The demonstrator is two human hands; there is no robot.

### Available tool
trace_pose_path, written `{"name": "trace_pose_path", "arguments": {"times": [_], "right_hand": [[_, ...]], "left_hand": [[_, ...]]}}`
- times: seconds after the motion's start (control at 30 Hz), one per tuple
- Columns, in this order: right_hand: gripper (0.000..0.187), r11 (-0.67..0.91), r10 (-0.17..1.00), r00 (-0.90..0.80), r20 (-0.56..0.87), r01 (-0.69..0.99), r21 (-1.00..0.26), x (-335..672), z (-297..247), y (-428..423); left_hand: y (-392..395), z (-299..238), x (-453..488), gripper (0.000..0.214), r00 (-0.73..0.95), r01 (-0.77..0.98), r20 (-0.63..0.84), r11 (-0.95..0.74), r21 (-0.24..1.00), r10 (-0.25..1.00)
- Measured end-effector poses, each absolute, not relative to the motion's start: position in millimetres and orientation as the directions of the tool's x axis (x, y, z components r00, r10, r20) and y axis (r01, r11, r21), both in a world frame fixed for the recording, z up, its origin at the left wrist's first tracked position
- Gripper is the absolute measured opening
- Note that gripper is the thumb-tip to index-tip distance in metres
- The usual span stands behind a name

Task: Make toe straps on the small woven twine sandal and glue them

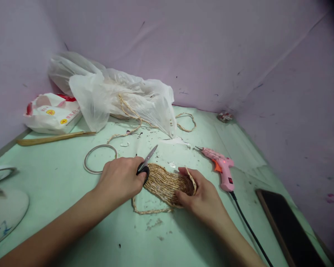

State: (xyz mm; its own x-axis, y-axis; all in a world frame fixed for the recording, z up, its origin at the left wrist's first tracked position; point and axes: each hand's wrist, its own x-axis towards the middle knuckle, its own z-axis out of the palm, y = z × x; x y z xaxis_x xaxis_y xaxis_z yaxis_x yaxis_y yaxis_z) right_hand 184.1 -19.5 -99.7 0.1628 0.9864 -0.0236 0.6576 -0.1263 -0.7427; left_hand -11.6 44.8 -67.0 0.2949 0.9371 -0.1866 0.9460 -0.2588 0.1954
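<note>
My left hand (121,180) is closed round the black handles of a pair of scissors (147,163), whose blades point up and away over the table. My right hand (203,198) grips the right edge of an oval coiled mat of woven straw rope (167,183), tilting it up off the pale green table top (72,222). A loose tail of the same rope (150,211) trails from the mat towards me.
A pink glue gun (222,167) with a black cord lies right of the mat. A metal ring (100,158) lies to the left. Behind are clear plastic bags (114,92) with rope, a white printed bag (51,113), a bamboo strip (52,139), and a dark slab (289,230) at right.
</note>
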Motion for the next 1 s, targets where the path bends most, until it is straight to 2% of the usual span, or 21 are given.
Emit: {"name": "trace_pose_path", "arguments": {"times": [0.13,0.33,0.53,0.73,1.0], "right_hand": [[0.044,-0.255,0.964,0.218,-0.155,0.576,-0.776,182,-95,-16],[0.042,-0.358,0.931,0.245,-0.270,0.474,-0.805,182,-94,-12],[0.038,-0.400,0.912,0.265,-0.314,0.398,-0.826,184,-93,-10],[0.024,-0.443,0.882,0.267,-0.388,0.190,-0.876,182,-89,-7],[0.018,-0.424,0.862,0.342,-0.375,0.080,-0.902,178,-94,-9]], "left_hand": [[45,-67,-13,0.029,0.305,0.943,-0.189,-0.268,0.197,0.934],[46,-68,-13,0.023,0.307,0.941,-0.210,-0.263,0.214,0.928],[47,-66,-12,0.023,0.316,0.936,-0.239,-0.261,0.237,0.918],[46,-67,-13,0.031,0.295,0.944,-0.264,-0.237,0.231,0.918],[46,-65,-13,0.029,0.302,0.940,-0.296,-0.230,0.252,0.906]]}}
